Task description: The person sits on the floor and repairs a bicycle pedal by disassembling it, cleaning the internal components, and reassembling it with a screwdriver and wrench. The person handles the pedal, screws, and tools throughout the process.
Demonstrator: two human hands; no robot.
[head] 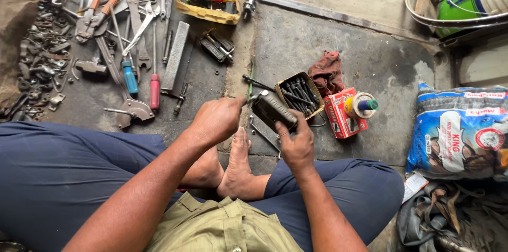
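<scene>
Right hand (pixel 296 143) grips dark pedal (pixel 272 109) just before box of bolts (pixel 299 95); left hand (pixel 217 119) closed at pedal end.

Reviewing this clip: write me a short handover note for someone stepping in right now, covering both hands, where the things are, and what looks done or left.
Left hand: closed at the near end of the dark pedal, on something too hidden to name.
Right hand: fingers wrapped around the pedal, holding it above the bare feet.
Nearby: open box of dark bolts just behind the pedal, red rag, small red carton with a tape roll. Hand tools lie spread at the left.
Done: pedal is in hand.
Left: cannot tell; the work at the pedal's end is hidden.
</scene>
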